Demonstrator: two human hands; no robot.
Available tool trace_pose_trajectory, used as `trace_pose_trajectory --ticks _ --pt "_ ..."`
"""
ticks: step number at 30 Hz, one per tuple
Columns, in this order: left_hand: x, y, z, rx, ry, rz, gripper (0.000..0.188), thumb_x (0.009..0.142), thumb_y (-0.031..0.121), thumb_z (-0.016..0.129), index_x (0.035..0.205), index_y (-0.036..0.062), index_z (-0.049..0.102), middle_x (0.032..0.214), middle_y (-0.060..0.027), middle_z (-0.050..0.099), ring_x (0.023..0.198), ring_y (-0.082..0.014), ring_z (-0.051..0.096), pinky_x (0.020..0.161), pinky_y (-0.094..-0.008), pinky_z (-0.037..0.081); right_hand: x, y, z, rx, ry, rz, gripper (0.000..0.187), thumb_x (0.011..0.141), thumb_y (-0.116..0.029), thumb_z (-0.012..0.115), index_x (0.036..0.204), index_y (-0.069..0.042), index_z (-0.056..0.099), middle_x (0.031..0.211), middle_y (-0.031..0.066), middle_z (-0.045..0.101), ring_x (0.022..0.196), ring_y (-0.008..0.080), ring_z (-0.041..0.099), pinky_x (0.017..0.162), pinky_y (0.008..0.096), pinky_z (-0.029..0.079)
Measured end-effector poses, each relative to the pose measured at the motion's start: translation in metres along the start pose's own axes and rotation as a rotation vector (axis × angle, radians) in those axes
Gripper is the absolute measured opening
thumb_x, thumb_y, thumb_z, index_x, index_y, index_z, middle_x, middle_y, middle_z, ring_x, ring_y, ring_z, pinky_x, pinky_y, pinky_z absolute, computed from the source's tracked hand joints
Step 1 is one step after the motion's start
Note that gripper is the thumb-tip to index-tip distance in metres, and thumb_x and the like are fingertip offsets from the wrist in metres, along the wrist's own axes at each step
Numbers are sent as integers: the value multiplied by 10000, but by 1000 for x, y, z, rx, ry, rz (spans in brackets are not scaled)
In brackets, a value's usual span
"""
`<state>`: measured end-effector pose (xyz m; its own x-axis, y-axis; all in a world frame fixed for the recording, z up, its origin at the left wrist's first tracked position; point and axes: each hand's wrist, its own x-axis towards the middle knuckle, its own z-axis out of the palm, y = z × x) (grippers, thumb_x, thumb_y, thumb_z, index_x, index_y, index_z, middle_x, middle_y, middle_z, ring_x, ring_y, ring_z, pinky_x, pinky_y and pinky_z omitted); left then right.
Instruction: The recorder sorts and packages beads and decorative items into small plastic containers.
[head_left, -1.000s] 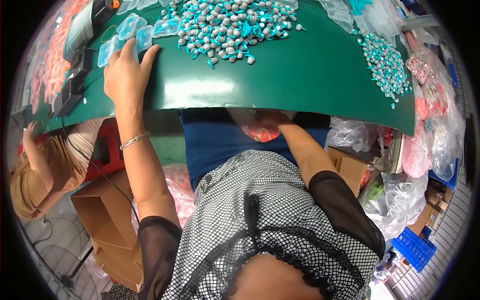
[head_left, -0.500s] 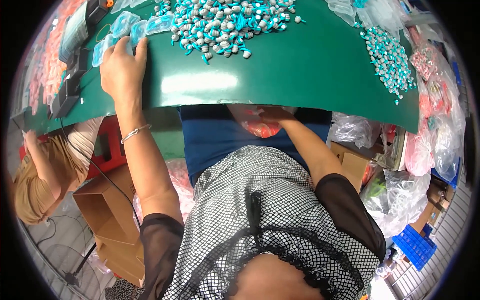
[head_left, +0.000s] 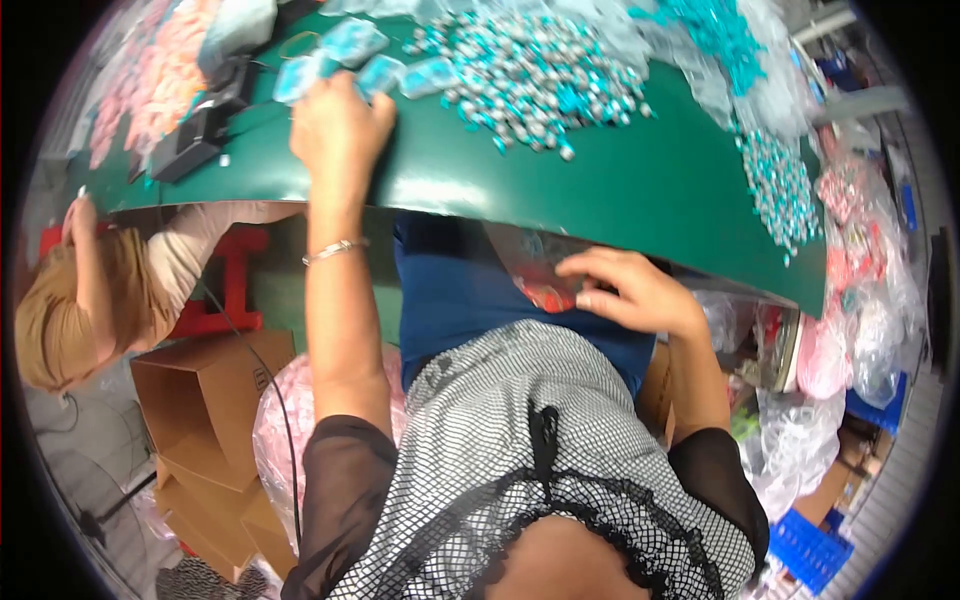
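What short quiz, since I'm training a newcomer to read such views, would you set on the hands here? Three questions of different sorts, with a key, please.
1. Which things is the left hand nearest to?
A) the brown cardboard boxes
B) the translucent blue cases
C) the blue basket

2. True or false: in the picture, the right hand appears below the near edge of the green table, not over its top.

3. Fill in the missing word: the bracelet is on the ____ wrist.

Key: 1. B; 2. true; 3. left.
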<state>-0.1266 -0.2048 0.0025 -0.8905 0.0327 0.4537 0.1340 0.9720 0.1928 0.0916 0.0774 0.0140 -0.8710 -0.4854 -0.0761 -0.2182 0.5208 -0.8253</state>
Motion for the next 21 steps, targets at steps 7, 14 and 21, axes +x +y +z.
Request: trace_pose_trajectory --ticks 7,14,21 --pt "-28 -13 -33 -181 -30 81 285 726 230 702 958 66 689 931 -129 681 908 -334 639 788 -452 538 110 -87 -31 -349 279 -422 229 840 -161 698 1030 -37 673 899 114 688 811 307 657 756 396 519" --pt "-23 -22 -32 -296 -64 186 509 747 160 754 1240 177 625 1211 -36 639 960 -310 627 821 -416 545 231 -64 -46 -975 184 -162 601 712 -281 807 1243 -93 599 1089 96 673 1087 309 589 910 467 444" --pt "-5 -16 -33 -302 -155 237 324 763 245 770 1041 112 671 967 -65 685 915 -321 635 781 -423 529 239 -54 -38 -883 59 -99 701 677 -174 757 1332 -94 522 1159 162 601 1110 329 562 1002 502 366"
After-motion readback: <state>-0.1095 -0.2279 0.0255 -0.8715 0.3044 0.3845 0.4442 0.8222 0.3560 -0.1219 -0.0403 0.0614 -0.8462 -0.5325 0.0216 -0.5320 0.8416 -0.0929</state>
